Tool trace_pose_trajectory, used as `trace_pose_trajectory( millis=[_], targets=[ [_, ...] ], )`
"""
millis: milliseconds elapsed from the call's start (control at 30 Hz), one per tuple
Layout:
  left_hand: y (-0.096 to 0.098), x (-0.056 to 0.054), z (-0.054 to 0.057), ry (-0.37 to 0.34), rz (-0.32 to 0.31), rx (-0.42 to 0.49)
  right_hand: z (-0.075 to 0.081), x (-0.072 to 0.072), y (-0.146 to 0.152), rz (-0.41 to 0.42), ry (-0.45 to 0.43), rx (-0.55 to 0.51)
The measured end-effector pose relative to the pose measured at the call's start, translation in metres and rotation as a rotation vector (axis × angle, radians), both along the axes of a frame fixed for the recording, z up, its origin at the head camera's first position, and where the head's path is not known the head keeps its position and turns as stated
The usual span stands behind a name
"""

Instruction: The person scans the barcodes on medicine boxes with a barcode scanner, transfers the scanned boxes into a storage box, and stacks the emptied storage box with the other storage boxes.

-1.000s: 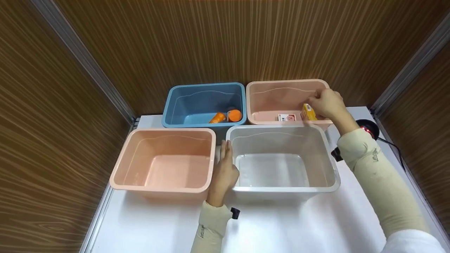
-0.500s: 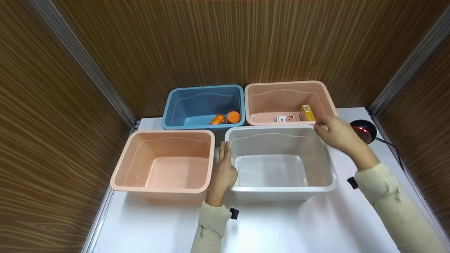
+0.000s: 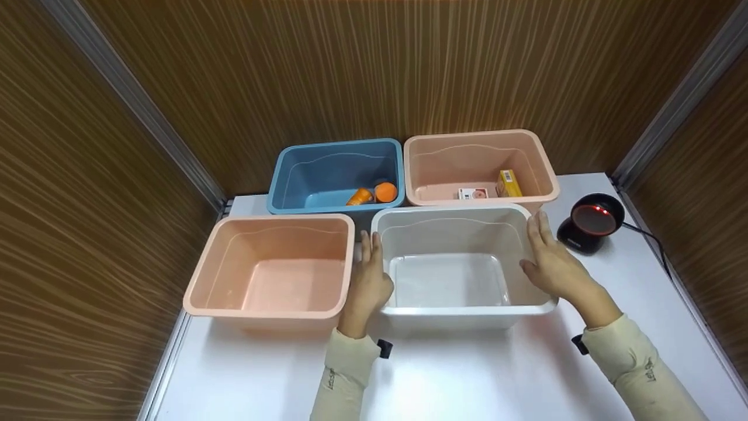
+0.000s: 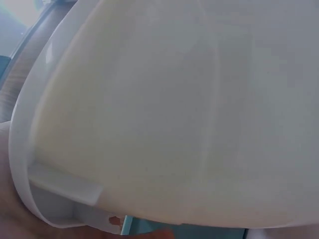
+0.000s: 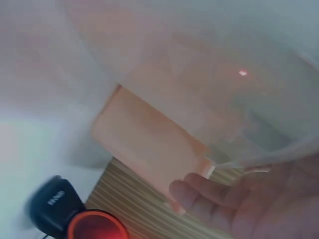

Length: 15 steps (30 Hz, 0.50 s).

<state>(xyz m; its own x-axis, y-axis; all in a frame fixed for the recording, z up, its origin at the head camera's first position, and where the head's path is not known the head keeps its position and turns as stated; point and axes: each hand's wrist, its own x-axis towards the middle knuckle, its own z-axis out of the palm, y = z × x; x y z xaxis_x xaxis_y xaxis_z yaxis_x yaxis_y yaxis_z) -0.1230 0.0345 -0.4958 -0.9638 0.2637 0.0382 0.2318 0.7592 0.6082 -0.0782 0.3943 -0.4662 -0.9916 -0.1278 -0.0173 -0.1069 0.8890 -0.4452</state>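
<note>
A white bin (image 3: pixel 467 311) stands on the front right of the table between both hands. My left hand (image 3: pixel 369 286) touches its left rim, fingers extended forward; the left wrist view mostly shows the bin's wall (image 4: pixel 164 109). At the right rim, my right hand (image 3: pixel 556 268) has its fingers straight against the side, thumb toward the inside. Bare fingers (image 5: pixel 209 199) show beneath the rim in the right wrist view. Behind, a pink bin (image 3: pixel 467 135) holds a yellow box (image 3: pixel 509 183) and a small white box (image 3: pixel 472 193).
Left of the white bin stands another pink bin (image 3: pixel 269 314). A blue bin (image 3: pixel 336 147) at the back holds orange-capped items (image 3: pixel 385 192). At the right, a black scanner (image 3: pixel 589 223) with red lights has a cable trailing along the wooden side panel (image 3: pixel 721 193).
My right hand has come out of the back pink bin, back toward me, to the white bin's right rim, and its fingers have straightened. The left hand has stayed at the left rim.
</note>
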Motion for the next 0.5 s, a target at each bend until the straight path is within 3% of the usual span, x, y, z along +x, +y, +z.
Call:
trace_pose_trajectory(
  millis=[233, 500],
  targets=[
    [0.004, -0.011, 0.007, -0.094, 0.015, -0.013, -0.006, -0.001, 0.002, 0.016, 0.047, 0.020],
    [0.010, -0.024, 0.006, -0.061, 0.010, -0.022, -0.006, -0.001, 0.004, 0.026, 0.021, 0.017]
  ],
)
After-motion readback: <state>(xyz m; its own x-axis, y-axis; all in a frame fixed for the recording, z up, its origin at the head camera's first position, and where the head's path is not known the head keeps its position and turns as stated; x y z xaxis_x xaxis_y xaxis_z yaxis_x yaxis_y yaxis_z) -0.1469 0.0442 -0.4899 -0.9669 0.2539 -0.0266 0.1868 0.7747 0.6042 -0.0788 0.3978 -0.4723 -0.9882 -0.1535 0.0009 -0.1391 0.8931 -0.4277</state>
